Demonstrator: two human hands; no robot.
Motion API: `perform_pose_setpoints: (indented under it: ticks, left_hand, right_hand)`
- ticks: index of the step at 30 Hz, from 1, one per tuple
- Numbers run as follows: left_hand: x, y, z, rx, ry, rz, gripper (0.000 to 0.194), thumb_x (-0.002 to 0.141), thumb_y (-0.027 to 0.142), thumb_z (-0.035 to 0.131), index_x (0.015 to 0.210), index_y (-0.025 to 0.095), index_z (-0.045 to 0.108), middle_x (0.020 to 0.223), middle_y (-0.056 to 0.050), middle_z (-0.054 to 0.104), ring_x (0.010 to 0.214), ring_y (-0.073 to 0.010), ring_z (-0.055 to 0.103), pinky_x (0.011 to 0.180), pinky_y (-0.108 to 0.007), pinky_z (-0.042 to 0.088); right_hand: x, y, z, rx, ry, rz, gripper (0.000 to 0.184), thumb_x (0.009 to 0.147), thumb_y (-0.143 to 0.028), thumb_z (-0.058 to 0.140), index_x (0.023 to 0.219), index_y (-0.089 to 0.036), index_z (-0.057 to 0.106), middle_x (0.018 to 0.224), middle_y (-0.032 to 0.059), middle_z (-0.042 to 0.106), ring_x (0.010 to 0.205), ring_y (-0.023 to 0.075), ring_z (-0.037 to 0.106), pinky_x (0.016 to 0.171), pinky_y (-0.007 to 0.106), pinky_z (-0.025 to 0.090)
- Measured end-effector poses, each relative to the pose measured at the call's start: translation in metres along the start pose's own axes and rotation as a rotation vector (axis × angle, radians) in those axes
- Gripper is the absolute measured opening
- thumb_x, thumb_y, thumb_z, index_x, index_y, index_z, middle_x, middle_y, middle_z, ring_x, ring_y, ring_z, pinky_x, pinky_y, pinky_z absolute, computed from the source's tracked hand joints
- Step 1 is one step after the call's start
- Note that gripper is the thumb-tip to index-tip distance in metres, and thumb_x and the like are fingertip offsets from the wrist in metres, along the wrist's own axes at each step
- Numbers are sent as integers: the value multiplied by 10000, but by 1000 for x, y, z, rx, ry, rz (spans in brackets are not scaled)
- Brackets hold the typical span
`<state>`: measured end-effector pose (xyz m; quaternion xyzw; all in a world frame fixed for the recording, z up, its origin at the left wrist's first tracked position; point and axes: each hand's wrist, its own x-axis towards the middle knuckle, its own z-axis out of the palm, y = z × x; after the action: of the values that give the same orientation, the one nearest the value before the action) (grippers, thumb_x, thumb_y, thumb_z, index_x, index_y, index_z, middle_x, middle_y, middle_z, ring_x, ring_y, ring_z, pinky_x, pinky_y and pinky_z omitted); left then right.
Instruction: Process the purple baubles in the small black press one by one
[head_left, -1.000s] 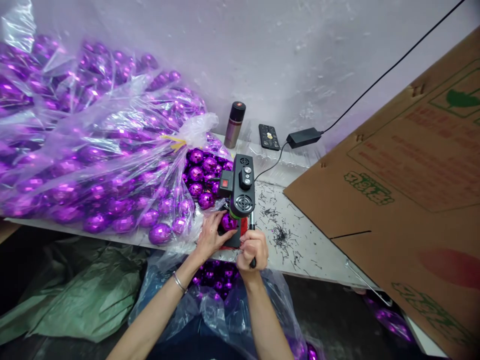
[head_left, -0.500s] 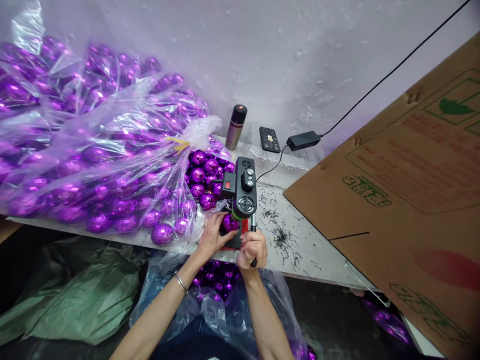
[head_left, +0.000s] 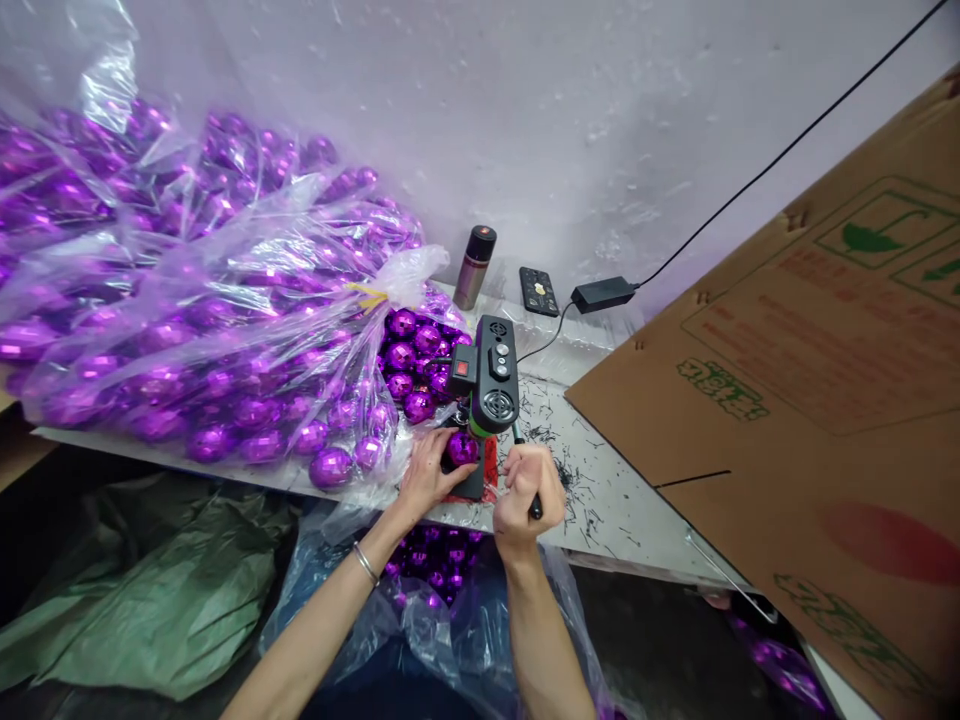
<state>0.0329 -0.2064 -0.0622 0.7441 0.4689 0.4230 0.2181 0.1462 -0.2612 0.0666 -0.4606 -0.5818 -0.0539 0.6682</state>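
A small black bench drill press (head_left: 495, 375) stands at the table's front edge, with a red switch on its side box. Under its head sits a shiny purple mirror ball (head_left: 463, 448). My left hand (head_left: 429, 472) grips this ball from the left, thumb and fingers curved around it on the black base (head_left: 471, 486). To the right, my right hand (head_left: 529, 490) is closed around the press's lever (head_left: 535, 507), whose black end shows below the fist. Whether a bit touches the ball is hidden beneath the head.
A clear bag of purple balls (head_left: 255, 330) fills the left, with loose balls (head_left: 402, 355) spilling beside the press. Behind stand a spray can (head_left: 475, 268), phone (head_left: 539, 291) and power adapter (head_left: 603, 294). Black shavings (head_left: 592, 490) litter the tabletop. A cardboard box (head_left: 795, 400) leans at right.
My right hand has swung the lever outward to the right. My left hand stays on the ball under the head. The camera view has shifted slightly.
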Motion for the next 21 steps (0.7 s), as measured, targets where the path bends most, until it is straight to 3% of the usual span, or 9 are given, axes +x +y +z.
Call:
perform_pose_setpoints:
  ticks: [5,10,13,18,21]
  left_hand:
    - [0,-2,1,-8,25,8,536,854,430,795,1302,197,615,1241,-134,724,1168,-319,689,1026,-505,535]
    - [-7,-1,-7,-47,89,61,587,853,500,786,1325,205,600,1227,-130,737,1153,-314,711,1004,-492,573]
    - [-34,3,-17,-38,108,138,663,862,536,764,1398,207,555,1257,-148,722,1192,-326,702,1019,-504,580]
    - [-98,14,-26,44,-91,360,872,774,609,806,1490,221,494,1280,-175,709,1152,-334,724,960,-463,621]
    - [-96,19,-32,48,-57,370,848,813,687,720,1476,202,508,1264,-183,711,1143,-332,723,961,-457,618]
  right_hand:
    - [15,-12,-2,37,-51,106,334,1027,-165,435,698,-216,467,659,-33,470,632,108,499,601,280,394]
    - [17,-11,-4,26,-70,98,356,1034,-195,432,680,-220,466,653,-32,475,635,111,508,604,282,398]
    - [16,-10,-4,28,-66,77,350,1032,-193,440,685,-218,479,652,-31,483,643,112,517,610,282,400]
    - [11,-9,-3,28,-60,85,353,1034,-186,426,685,-220,468,654,-30,485,643,114,509,617,286,398]
    - [8,-8,-2,20,-63,77,348,1031,-179,426,688,-221,464,659,-29,489,646,116,513,614,286,395]
